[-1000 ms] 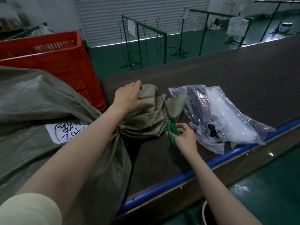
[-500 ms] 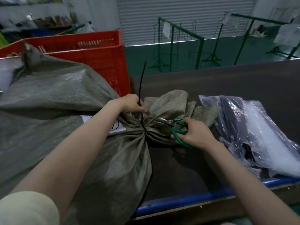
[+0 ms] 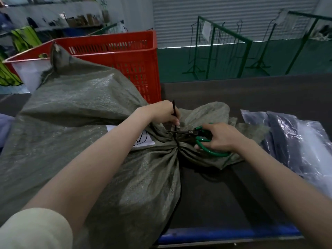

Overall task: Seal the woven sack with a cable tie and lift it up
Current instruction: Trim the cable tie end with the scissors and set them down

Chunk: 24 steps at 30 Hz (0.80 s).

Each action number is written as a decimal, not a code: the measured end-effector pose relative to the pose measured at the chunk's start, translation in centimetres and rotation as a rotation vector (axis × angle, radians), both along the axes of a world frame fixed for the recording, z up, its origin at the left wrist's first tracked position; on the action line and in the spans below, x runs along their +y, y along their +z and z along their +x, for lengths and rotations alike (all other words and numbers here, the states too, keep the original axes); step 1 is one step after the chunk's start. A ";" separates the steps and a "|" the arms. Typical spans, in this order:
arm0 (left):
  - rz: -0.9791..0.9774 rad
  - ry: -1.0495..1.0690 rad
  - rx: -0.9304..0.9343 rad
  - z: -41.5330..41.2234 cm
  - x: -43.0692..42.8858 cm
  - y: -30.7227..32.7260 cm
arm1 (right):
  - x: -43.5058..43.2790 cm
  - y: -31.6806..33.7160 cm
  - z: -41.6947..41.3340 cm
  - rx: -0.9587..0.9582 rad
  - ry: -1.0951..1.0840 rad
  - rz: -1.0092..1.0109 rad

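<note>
The woven sack (image 3: 80,123) lies on its side on the dark worktop (image 3: 251,97) and fills the left half of the view. Its neck is gathered into tight folds near the middle, and a black cable tie (image 3: 173,106) goes around this neck. The loose mouth of the sack spreads out to the right of the tie.

The left hand (image 3: 161,114) pinches the free tail of the cable tie and holds it upright above the neck. The right hand (image 3: 221,137) grips the green handles of a pair of scissors (image 3: 190,132), with the fingers curled through the loops. The dark blades point to the left and reach the tail just below the left fingers. I cannot tell if the blades are cutting the tie.

A white paper label (image 3: 143,141) with black writing lies on the sack, partly hidden by the left forearm. A red plastic crate (image 3: 125,56) stands behind the sack and touches it. Clear plastic bags (image 3: 296,141) with dark contents lie on the worktop at the right, near the sack's mouth. The front edge of the worktop has a blue strip (image 3: 224,234).
</note>
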<state>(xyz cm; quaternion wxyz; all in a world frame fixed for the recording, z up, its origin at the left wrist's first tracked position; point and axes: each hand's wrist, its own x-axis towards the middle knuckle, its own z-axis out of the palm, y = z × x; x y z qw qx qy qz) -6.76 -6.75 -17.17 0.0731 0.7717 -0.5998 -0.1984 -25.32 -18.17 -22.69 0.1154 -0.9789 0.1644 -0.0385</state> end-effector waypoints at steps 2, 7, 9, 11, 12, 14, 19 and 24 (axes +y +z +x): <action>-0.002 -0.017 -0.006 0.1 -0.1 -0.1 | 0.0 0.1 0.0 0.008 -0.002 -0.039; -0.008 -0.035 -0.029 -0.1 -0.4 -0.4 | 0.0 0.4 0.2 0.045 0.007 -0.157; -0.005 -0.051 -0.048 -0.4 -0.5 -0.2 | -0.1 0.2 0.3 0.048 0.015 -0.148; -0.010 -0.052 -0.048 -0.5 -0.5 -0.2 | -0.2 0.1 0.3 0.046 0.013 -0.131; -0.009 -0.048 -0.042 -0.5 -0.5 -0.1 | -0.2 0.0 0.4 0.047 0.013 -0.127; -0.009 -0.042 -0.042 -0.5 -0.4 -0.3 | 0.0 -0.1 0.5 0.052 0.016 -0.128; -0.033 -0.033 -0.054 -0.4 -0.1 -0.4 | 0.6 0.0 0.8 0.041 -0.019 -0.138; -0.032 -0.016 -0.031 -0.5 -0.2 -0.5 | 1.1 0.2 0.7 0.048 -0.052 -0.165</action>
